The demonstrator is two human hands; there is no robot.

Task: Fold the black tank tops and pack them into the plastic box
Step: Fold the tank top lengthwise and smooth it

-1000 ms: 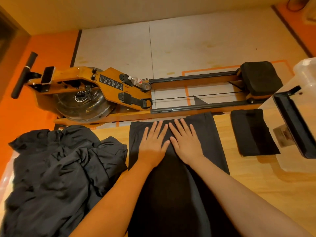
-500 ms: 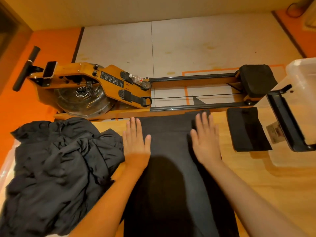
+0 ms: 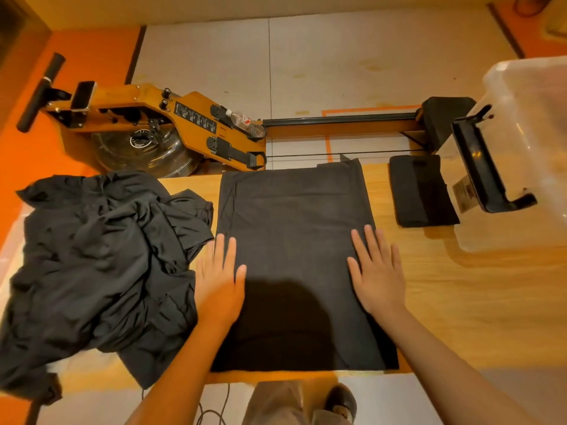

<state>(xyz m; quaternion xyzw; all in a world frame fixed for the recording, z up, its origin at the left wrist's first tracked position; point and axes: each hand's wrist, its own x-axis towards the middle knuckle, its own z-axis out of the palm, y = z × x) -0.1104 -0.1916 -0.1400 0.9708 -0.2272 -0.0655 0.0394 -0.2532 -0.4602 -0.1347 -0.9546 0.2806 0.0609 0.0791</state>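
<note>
Though cloth-strewn, wooden table (image 3: 460, 302); orange floor (image 3: 27, 161)

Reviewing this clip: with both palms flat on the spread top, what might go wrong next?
The crumpled pile lies against the flat tank top beside the left hand. Folding that side in may drag loose fabric along. The pile also hangs past the near edge of the table and might slide off.

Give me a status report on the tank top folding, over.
Hands: left hand and right hand open, flat on spread tank top. One folded top lies beside plastic box; unfolded pile at left. Nothing blocking the fold.
</note>
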